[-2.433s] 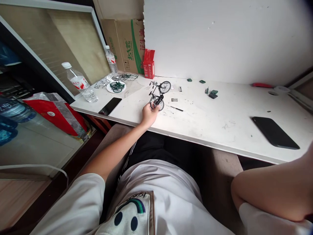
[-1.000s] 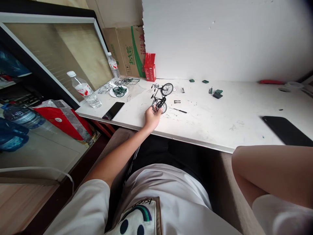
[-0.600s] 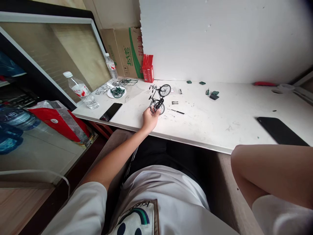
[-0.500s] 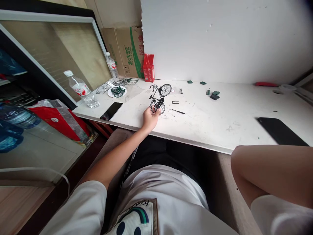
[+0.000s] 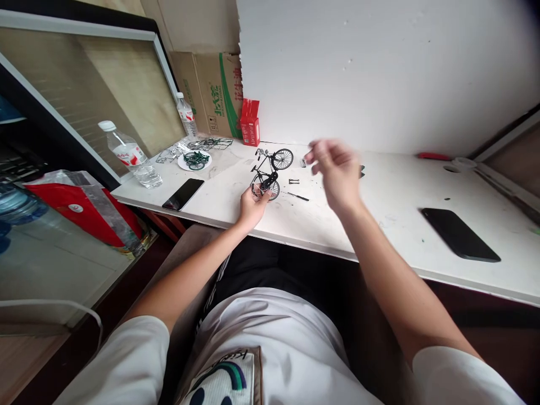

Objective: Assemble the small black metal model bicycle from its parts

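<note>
A small black model bicycle (image 5: pixel 270 169) is upright on the white table, with my left hand (image 5: pixel 252 207) pinching it at the wheel nearest me. Over the table to the right, my right hand (image 5: pixel 337 169) is raised and smeared by motion, its fingers bent; whether anything is between them I cannot make out. Just right of the bicycle lie a small black part (image 5: pixel 294 181) and a thin dark tool (image 5: pixel 298 196). A little metallic piece (image 5: pixel 302 163) sits behind them, close to the right fingertips.
Green model parts (image 5: pixel 196 159) lie on a white plate (image 5: pixel 181 165). Left of my hand are a phone (image 5: pixel 183 194) and a water bottle (image 5: pixel 130 154). At the back stands a red box (image 5: pixel 250 124); a black phone-like slab (image 5: pixel 459 233) lies far right.
My right hand has come into view, swinging in from the right over the table and covering the dark green pieces there. My left hand still holds the bicycle. The view has shifted slightly.
</note>
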`<move>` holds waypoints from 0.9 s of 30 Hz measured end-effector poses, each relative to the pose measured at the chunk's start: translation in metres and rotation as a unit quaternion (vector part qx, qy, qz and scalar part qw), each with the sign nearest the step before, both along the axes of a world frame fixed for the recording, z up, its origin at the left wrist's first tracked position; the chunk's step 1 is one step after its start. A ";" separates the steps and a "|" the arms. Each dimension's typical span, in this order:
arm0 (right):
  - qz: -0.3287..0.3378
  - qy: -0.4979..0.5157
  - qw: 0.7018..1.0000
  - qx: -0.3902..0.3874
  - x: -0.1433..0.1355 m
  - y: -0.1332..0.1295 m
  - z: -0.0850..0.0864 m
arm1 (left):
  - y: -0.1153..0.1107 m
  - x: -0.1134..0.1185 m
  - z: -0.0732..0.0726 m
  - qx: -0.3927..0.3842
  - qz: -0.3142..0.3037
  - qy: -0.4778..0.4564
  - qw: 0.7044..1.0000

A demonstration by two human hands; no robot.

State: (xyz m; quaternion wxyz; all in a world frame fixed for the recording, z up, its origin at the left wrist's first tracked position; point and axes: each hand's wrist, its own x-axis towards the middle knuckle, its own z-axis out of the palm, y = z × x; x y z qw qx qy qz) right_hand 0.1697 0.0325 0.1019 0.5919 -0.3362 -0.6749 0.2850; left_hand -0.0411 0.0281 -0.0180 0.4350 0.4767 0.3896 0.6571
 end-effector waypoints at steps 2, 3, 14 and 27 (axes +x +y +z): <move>-0.017 -0.049 0.997 -0.049 0.003 0.004 -0.025 | -0.001 -0.001 0.001 -0.007 -0.013 -0.003 1.000; -0.021 -0.094 0.992 -0.081 0.005 0.007 -0.038 | -0.001 -0.002 0.002 -0.012 -0.017 -0.005 1.000; -0.220 -0.415 0.877 -0.105 0.024 0.018 -0.081 | -0.006 -0.002 0.004 -0.016 -0.024 0.000 1.000; -0.123 -0.050 0.989 0.072 0.032 -0.028 0.018 | 0.001 -0.016 0.005 -0.087 -0.026 0.040 0.995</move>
